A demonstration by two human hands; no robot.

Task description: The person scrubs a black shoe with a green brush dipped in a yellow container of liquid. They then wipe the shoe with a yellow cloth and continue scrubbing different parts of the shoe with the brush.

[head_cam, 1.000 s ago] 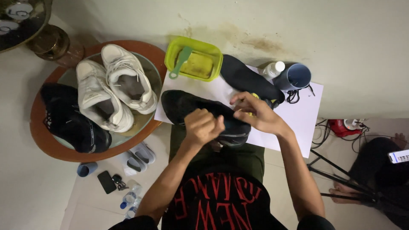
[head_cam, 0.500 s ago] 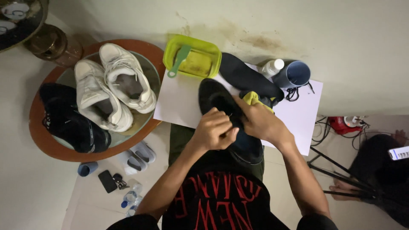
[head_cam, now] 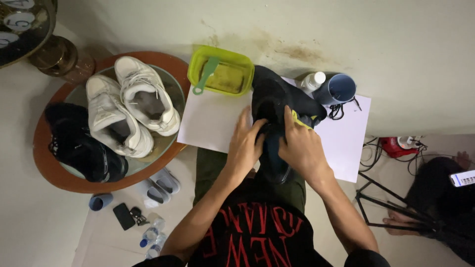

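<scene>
I hold a black shoe [head_cam: 271, 157] over my lap, lengthwise, one end pointing away from me. My left hand [head_cam: 245, 143] grips its left side with the fingers spread. My right hand [head_cam: 303, 147] clasps the right side, and a yellow-green cloth [head_cam: 300, 119] shows at its fingertips. A second black shoe [head_cam: 277, 91] lies just beyond, on a white sheet [head_cam: 210, 123]. A green tub [head_cam: 225, 74] with a green brush [head_cam: 207, 74] in it stands at the sheet's far edge.
A round tray [head_cam: 44, 168] at the left carries two white sneakers [head_cam: 133, 109] and black shoes [head_cam: 81, 148]. A blue cup [head_cam: 340, 89] and a white bottle [head_cam: 313, 81] stand at the right. Small bottles and a phone [head_cam: 123, 216] lie on the floor. A tripod leg [head_cam: 391, 198] and another person's legs are at the right.
The shoe has turned from lying crosswise to lengthwise and come closer to my body. Both hands now clasp its sides instead of rubbing on top.
</scene>
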